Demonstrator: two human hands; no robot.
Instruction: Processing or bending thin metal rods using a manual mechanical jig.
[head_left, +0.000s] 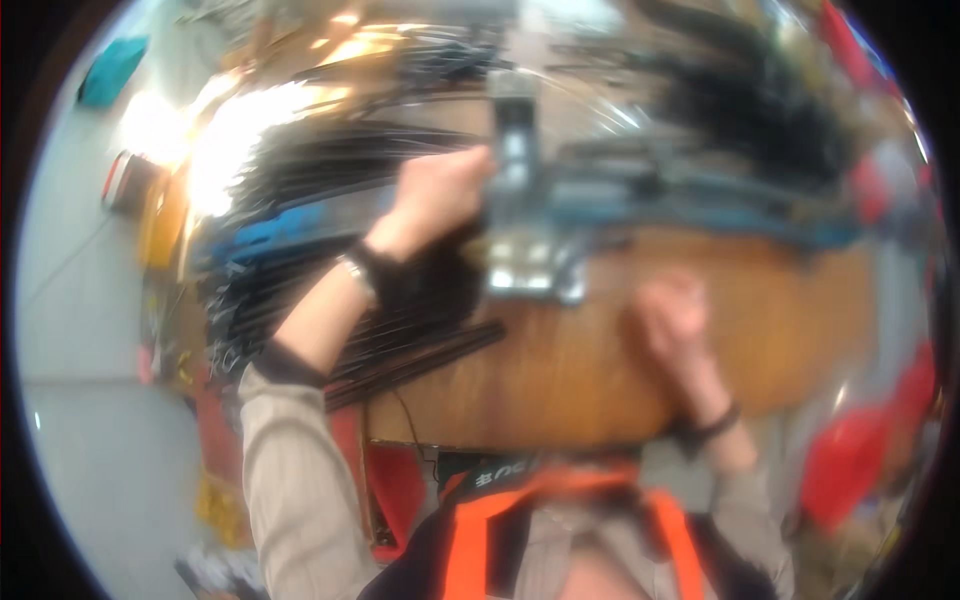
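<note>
My left hand (440, 190) is closed in a fist against the left side of an upright grey metal machine (515, 150). Whatever lies inside those fingers is hidden. At the machine's foot is a shiny metal block (520, 268), standing on the wooden worktable (560, 375). To the right of the block, above the wood, my right hand (675, 315) has its fingers curled in. Motion smears it, and I cannot make out anything in it. Many long thin dark strips (420, 360) lie in a bundle below and left of my left hand.
A blue-grey bar (700, 205) runs rightward from the machine across the table's far side. Blue pieces (270, 232) lie among the dark strips at left. Dark blurred material (760, 110) piles up at the far right. Red cloth or plastic (850, 455) hangs beyond the table's right end.
</note>
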